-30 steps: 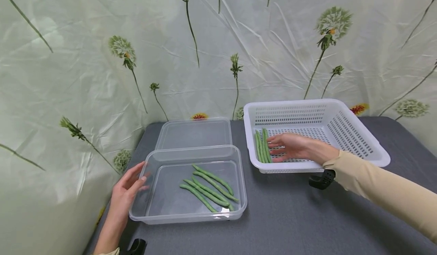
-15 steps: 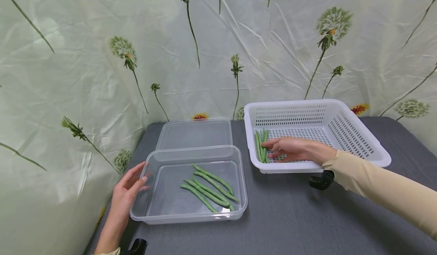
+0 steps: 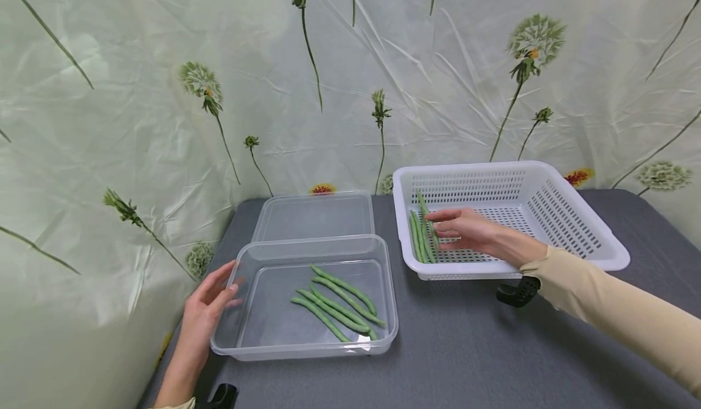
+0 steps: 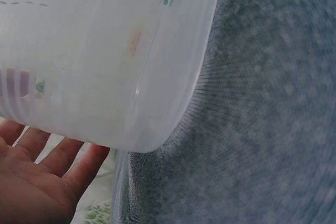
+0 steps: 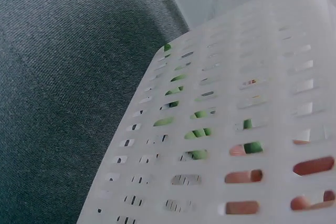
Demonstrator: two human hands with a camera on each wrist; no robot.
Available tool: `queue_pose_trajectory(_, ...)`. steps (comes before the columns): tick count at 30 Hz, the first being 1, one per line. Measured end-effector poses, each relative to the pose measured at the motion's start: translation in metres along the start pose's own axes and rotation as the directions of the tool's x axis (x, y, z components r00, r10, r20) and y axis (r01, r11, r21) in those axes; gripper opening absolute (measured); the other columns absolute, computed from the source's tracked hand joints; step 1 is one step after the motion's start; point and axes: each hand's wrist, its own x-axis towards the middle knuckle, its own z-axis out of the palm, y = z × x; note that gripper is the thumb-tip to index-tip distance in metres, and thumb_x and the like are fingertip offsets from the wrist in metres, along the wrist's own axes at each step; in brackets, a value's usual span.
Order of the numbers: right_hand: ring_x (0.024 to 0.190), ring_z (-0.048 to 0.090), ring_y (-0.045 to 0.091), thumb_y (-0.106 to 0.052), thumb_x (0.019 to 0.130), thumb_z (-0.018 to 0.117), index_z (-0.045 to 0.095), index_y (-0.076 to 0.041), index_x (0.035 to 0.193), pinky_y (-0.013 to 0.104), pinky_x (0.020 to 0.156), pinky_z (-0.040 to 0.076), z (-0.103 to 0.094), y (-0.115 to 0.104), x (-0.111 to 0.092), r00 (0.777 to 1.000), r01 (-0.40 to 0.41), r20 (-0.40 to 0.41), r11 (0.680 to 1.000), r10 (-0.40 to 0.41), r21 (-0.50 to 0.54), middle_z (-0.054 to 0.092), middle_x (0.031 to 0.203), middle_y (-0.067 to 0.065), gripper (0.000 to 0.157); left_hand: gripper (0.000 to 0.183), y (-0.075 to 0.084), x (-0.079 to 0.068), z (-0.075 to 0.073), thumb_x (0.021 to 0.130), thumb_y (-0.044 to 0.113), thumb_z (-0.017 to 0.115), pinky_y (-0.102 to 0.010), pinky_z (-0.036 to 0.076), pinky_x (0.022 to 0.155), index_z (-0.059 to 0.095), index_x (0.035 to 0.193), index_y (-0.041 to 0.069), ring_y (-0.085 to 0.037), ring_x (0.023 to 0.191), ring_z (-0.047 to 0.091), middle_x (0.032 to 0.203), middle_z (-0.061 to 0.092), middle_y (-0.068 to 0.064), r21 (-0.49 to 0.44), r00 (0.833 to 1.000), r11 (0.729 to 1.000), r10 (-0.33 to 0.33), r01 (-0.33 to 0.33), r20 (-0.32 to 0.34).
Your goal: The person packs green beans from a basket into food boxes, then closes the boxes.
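My right hand (image 3: 465, 232) reaches into the white slotted basket (image 3: 588, 229), pinching a green bean (image 3: 423, 204) whose far end is tilted up. Two more green beans (image 3: 417, 238) lie beside it along the basket's left side. Through the basket's slots, the right wrist view shows bits of fingers (image 5: 242, 177) and green bean. My left hand (image 3: 199, 311) rests at the left wall of a clear plastic container (image 3: 303, 351), its fingers (image 4: 86, 169) fairly straight against the outer edge. Several green beans (image 3: 334, 308) lie in the container's right half.
A clear flat lid (image 3: 314, 214) lies behind the container on the grey cloth-covered table (image 3: 443, 342). Behind the table hangs a pale sheet (image 3: 328, 147) with a dandelion print. The basket stands to the right of the container and farther back.
My right fingers closed on a bean in the basket, and its far end has lifted and tilted away from the others. My left hand and the container have stayed put.
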Motion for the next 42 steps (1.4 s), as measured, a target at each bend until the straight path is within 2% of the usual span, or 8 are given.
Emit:
queue_pose_trajectory(5,0.098,0.068,0.026,0.003,0.095,0.06,0.038,0.013,0.141,0.033,0.081,0.056,-0.001,-0.002,-0.002,0.996,0.071,-0.051,0.997,-0.069,0.034,0.059,0.12,0.019,0.052,0.045,-0.001,0.0,-0.001,0.1,0.008,0.057,-0.025,0.054,0.077,0.046,0.143,-0.001,-0.005,0.109,0.063,0.131,0.059,0.01,-0.006,1.0,1.0,0.002,-0.002,-0.003)
queue_pose_trajectory(12,0.125,0.049,0.04,0.008,0.096,0.055,0.027,0.001,0.152,0.046,0.092,0.05,-0.001,-0.004,-0.006,0.992,0.123,0.023,0.991,-0.124,0.053,0.024,0.15,0.03,0.064,0.046,-0.002,0.001,-0.001,0.1,0.011,0.058,-0.025,0.054,0.077,0.047,0.143,0.0,-0.005,0.108,0.062,0.131,0.058,0.01,0.006,1.0,1.0,-0.008,0.008,-0.003)
queue_pose_trajectory(15,0.133,0.04,0.045,0.01,0.096,0.051,0.024,-0.004,0.155,0.045,0.09,0.052,0.001,-0.005,-0.008,0.984,0.17,0.059,0.985,-0.17,0.017,0.018,0.154,0.029,0.067,0.046,-0.002,0.002,0.0,0.1,0.011,0.058,-0.025,0.054,0.077,0.047,0.143,0.0,-0.005,0.108,0.062,0.132,0.058,0.008,0.01,1.0,1.0,-0.008,0.008,-0.002)
queue_pose_trajectory(21,0.13,0.042,0.046,0.011,0.096,0.046,0.021,-0.006,0.156,0.041,0.084,0.055,0.002,-0.007,-0.011,0.958,0.272,0.105,0.962,-0.268,-0.024,0.022,0.156,0.021,0.067,0.046,-0.002,0.002,0.0,0.1,0.011,0.058,-0.026,0.055,0.077,0.047,0.143,0.0,-0.006,0.108,0.063,0.131,0.058,0.007,0.01,1.0,1.0,-0.011,0.011,-0.008)
queue_pose_trajectory(28,0.12,0.058,0.027,0.005,0.095,0.055,0.024,-0.01,0.156,0.054,0.084,0.053,0.01,-0.014,-0.017,0.935,0.342,0.121,0.938,-0.335,-0.049,0.027,0.155,0.016,0.07,0.046,-0.002,0.001,0.0,0.1,0.01,0.058,-0.027,0.055,0.076,0.047,0.143,-0.001,-0.007,0.108,0.063,0.131,0.059,0.009,0.013,1.0,1.0,-0.007,0.007,-0.013)
queue_pose_trajectory(32,0.115,0.061,0.032,0.001,0.094,0.062,0.033,-0.012,0.153,0.059,0.081,0.052,0.019,-0.021,-0.026,0.924,0.376,0.116,0.922,-0.365,-0.095,0.034,0.152,0.015,0.067,0.045,-0.002,0.001,0.0,0.1,0.011,0.058,-0.026,0.055,0.076,0.047,0.143,0.0,-0.007,0.108,0.063,0.132,0.058,0.007,0.013,1.0,1.0,-0.007,0.007,-0.014)
queue_pose_trajectory(38,0.105,0.066,0.034,-0.007,0.092,0.068,0.044,-0.009,0.147,0.05,0.078,0.056,0.039,-0.025,-0.035,0.914,0.405,0.09,0.896,-0.395,-0.18,0.048,0.14,0.016,0.06,0.045,-0.002,0.001,0.0,0.101,0.011,0.057,-0.026,0.055,0.076,0.047,0.143,0.001,-0.005,0.108,0.063,0.134,0.057,0.004,0.016,1.0,1.0,-0.013,0.013,-0.014)
queue_pose_trajectory(42,0.1,0.068,0.033,-0.006,0.093,0.067,0.049,-0.006,0.143,0.047,0.074,0.058,0.056,-0.024,-0.038,0.888,0.461,0.104,0.867,-0.449,-0.19,0.054,0.134,0.016,0.052,0.045,-0.002,0.001,0.0,0.101,0.011,0.057,-0.026,0.055,0.077,0.047,0.144,0.001,-0.005,0.108,0.063,0.135,0.057,0.003,0.023,1.0,1.0,-0.016,0.016,-0.013)
